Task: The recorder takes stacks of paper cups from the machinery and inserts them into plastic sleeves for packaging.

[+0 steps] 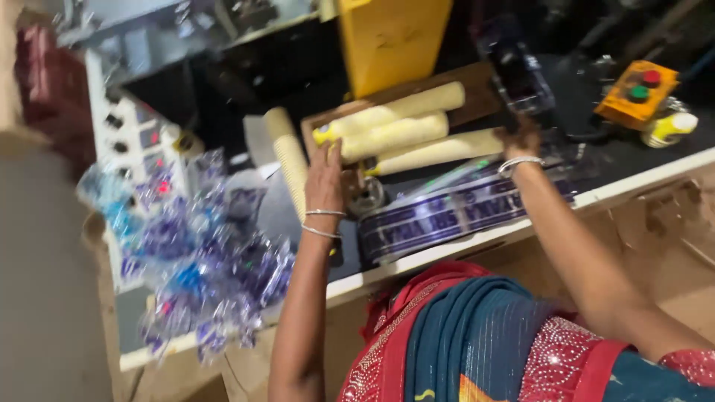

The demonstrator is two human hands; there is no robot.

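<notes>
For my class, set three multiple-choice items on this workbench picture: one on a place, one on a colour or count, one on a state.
1. Where is the orange box with red and green buttons?
A. far right of the bench
B. on the floor
C. in the left hand

2. How many pale yellow foam rollers lie on the brown wooden tray?
A. one
B. three
C. six

3. What is the right hand doing?
A. resting in the lap
B. reaching to a roller's end
C. pressing a button

Answers: 1 A, it sits at the right edge. 2 B, three lie side by side. 3 B, its fingers meet the lowest roller.
</notes>
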